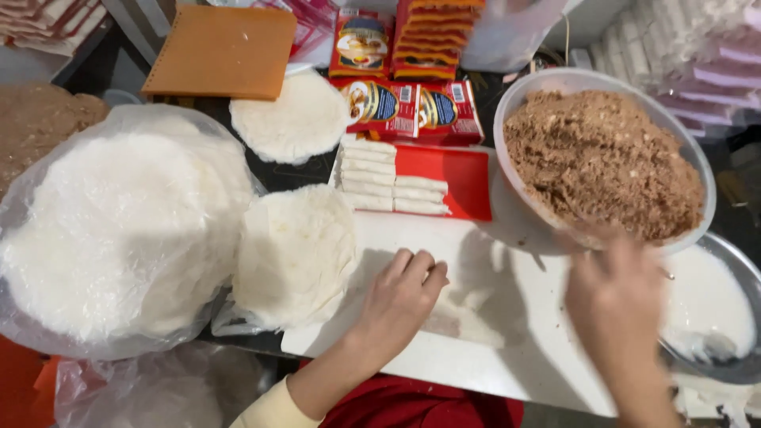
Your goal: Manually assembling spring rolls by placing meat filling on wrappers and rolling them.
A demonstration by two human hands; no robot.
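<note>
My left hand (403, 296) presses fingers-down on a thin white wrapper (468, 305) lying on the white board (476, 364). My right hand (614, 305) is blurred, hovering at the near rim of a clear bowl (523, 95) full of brown crumbly filling (602, 158); whether it holds any filling I cannot tell. Just left of my left hand lies a stack of round white wrappers (295, 255). Behind the board, several finished white rolls (388, 178) lie on a red tray (468, 184).
A big plastic bag of round wrappers (119, 230) fills the left side. Another wrapper pile (289, 119) sits behind, beside an orange board (222, 49) and red packets (412, 107). A metal bowl with white liquid (709, 305) stands at the right.
</note>
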